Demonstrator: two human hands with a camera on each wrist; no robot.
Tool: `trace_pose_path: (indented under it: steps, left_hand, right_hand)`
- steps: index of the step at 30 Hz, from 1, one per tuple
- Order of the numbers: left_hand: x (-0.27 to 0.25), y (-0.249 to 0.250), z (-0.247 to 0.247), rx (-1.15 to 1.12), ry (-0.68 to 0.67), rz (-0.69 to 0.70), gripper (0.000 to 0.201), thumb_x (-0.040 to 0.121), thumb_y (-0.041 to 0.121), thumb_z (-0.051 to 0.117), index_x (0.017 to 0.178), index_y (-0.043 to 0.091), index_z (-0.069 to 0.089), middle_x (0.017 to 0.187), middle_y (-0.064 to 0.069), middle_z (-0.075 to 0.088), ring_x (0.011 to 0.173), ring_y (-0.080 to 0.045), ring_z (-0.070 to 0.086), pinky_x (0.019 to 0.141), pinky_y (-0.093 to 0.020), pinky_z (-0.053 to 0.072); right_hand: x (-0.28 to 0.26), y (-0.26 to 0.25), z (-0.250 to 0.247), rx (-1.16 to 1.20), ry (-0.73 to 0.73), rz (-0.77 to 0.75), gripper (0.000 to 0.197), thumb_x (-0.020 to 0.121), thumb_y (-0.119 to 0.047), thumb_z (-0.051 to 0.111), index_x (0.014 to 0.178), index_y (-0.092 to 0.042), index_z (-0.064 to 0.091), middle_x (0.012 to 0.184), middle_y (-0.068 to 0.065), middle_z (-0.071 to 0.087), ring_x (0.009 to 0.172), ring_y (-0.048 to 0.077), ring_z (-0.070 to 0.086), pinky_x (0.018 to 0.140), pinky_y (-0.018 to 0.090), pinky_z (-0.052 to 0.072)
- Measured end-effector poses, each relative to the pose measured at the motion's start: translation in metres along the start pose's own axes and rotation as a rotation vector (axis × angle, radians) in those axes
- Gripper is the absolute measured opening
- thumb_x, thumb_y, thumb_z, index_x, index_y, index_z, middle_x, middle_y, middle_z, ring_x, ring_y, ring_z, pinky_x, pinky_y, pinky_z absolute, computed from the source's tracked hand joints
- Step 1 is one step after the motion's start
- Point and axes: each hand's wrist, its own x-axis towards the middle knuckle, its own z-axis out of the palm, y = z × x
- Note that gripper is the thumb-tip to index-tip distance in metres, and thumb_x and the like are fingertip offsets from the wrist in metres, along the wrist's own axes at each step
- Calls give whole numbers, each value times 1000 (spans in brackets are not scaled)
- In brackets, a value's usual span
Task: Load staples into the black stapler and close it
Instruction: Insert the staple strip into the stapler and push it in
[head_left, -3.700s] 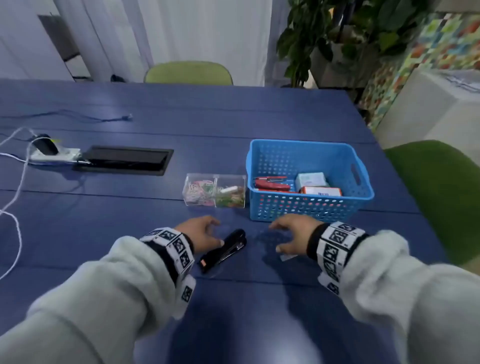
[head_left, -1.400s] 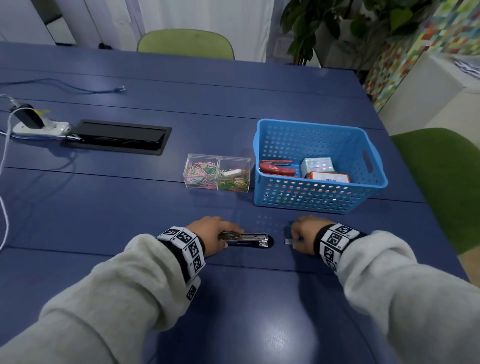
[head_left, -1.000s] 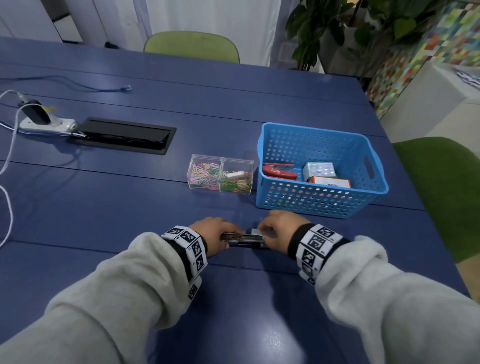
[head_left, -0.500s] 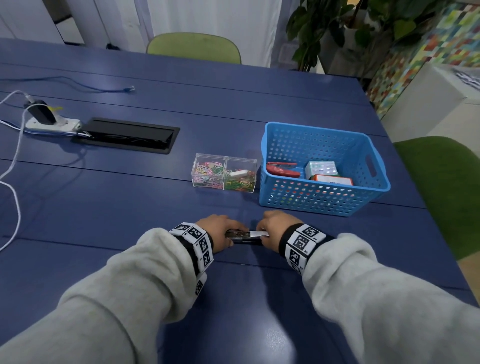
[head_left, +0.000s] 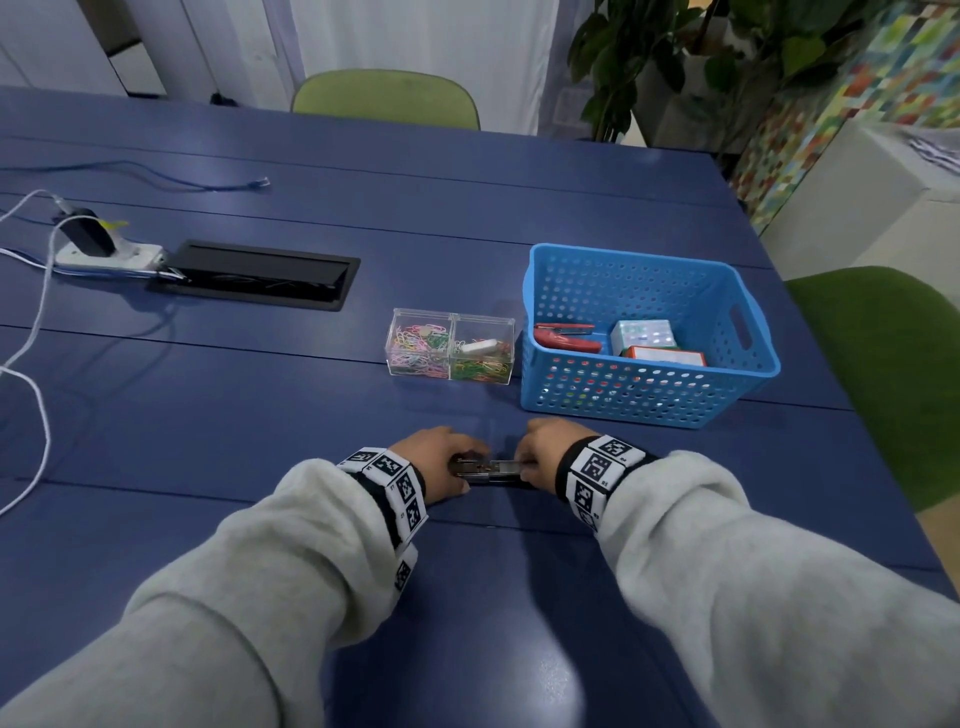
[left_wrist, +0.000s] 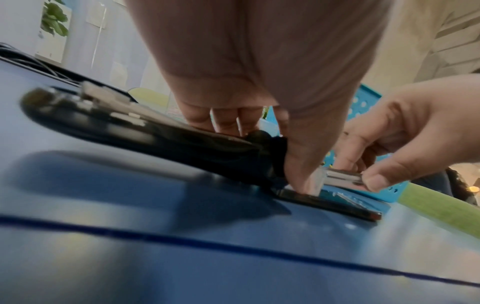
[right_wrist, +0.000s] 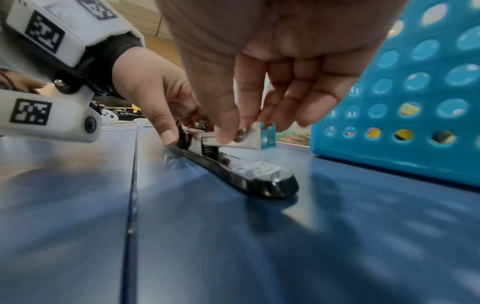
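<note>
The black stapler (head_left: 488, 470) lies opened on the blue table (head_left: 260, 415) in front of me. Its black cover (left_wrist: 116, 127) is folded back to the left, and its base with the metal anvil (right_wrist: 259, 176) points right. My left hand (head_left: 460, 470) grips the stapler at the hinge, its thumb (right_wrist: 168, 137) down beside the hinge. My right hand (head_left: 522, 465) pinches a silver staple strip (left_wrist: 342, 176) between thumb and finger, right at the open metal magazine (right_wrist: 239, 140). How far the strip sits in the channel is hidden by the fingers.
A blue perforated basket (head_left: 649, 410) stands just beyond my right hand, holding a red stapler (head_left: 566, 338) and small boxes (head_left: 644, 335). A clear box of coloured paper clips (head_left: 449, 353) sits left of it. A cable hatch (head_left: 260, 275), power strip (head_left: 104, 249) and white cables lie far left.
The stapler has been folded open and turned crosswise. My right hand took the staple strip from the table, carried it left to the magazine and now holds it there, close to the left hand.
</note>
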Motion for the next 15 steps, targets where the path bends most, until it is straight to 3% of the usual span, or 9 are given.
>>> trace_pose_path:
  steps: [8,12,15]
  left_hand:
    - [-15,-37,-9,82,100,-154,45,69,27,75,110,22,56,118,-6,50,112,-26,49,96,-35,44]
    - [-26,-50,-14,74,104,-191,38,73,28,71,108,26,59,113,-4,54,110,-25,51,97,-37,43]
    - [-33,-51,-20,20,117,-175,38,74,28,71,111,26,60,103,2,52,106,-21,54,93,-31,41]
  right_hand:
    - [-11,24,7,174,-1,131,31,85,-33,59,113,-18,60,115,7,62,106,26,58,93,33,47]
    - [-14,30,11,247,10,198,30,85,-36,59,110,-19,58,98,2,60,102,24,60,86,31,47]
    - [-16,34,14,278,21,236,26,84,-38,59,100,-18,57,94,2,59,95,24,59,81,31,47]
